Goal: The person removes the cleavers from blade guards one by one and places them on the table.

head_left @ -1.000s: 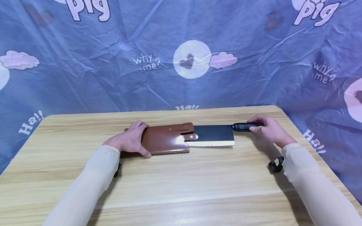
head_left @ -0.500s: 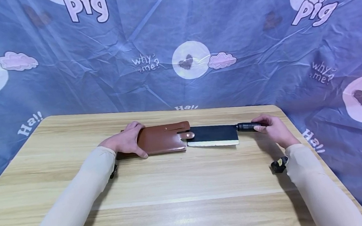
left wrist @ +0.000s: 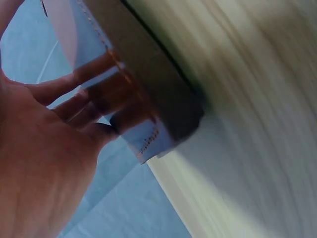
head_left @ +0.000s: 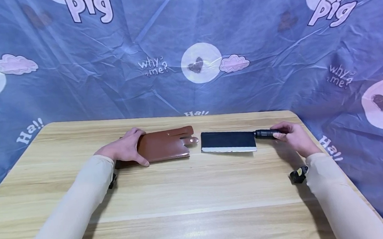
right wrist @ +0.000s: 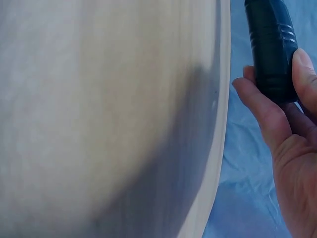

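My left hand (head_left: 125, 147) grips the closed end of a brown leather knife sheath (head_left: 163, 145), thumb on the near edge and fingers over the far edge. The sheath's snap strap (head_left: 190, 140) points right, toward the blade. In the left wrist view, the stitched end of the sheath (left wrist: 143, 84) shows beside the fingers. A cleaver (head_left: 228, 141) with a dark blade and bright cutting edge lies fully outside the sheath, a small gap between them. Its edge faces the near side. My right hand (head_left: 293, 137) pinches the end of the black ribbed handle (right wrist: 272, 49) between thumb and fingers.
Both things are over the far half of a light wooden table (head_left: 198, 195). A blue printed cloth (head_left: 256, 34) hangs right behind the table's back edge. The right hand is near the table's right edge.
The cleaver blade has slid out of the sheath. The left hand moved left with the sheath, tilting it slightly, while the right hand drew the cleaver a little to the right.
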{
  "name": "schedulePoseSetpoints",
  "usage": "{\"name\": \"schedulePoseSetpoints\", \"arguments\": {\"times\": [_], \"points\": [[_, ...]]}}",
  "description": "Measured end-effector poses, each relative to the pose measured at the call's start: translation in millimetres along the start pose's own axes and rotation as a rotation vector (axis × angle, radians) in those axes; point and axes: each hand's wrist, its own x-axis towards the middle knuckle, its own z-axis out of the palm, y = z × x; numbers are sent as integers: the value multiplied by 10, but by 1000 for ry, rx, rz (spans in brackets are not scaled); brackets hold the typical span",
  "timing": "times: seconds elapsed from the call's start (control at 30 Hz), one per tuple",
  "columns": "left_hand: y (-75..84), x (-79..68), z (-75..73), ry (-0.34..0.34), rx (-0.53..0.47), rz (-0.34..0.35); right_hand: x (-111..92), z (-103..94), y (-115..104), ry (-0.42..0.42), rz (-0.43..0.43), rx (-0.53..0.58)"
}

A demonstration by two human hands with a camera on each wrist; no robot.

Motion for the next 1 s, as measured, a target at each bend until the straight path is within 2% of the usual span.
{"name": "schedulePoseSetpoints", "arguments": {"times": [0.23,0.4,0.6,1.0], "points": [[-108,-92,-63,-2,6,-25,-7,-9,18,-3,2,65],[-171,-163,-127,-5,-28,-28,-21,-25,48,23,-41,60],[-256,-242,-186,1,-19,-35,-29,-50,112,29,-48,68],[-370,-398,-254,-6,-36,-87,-15,-66,109,10,-63,-44]]}}
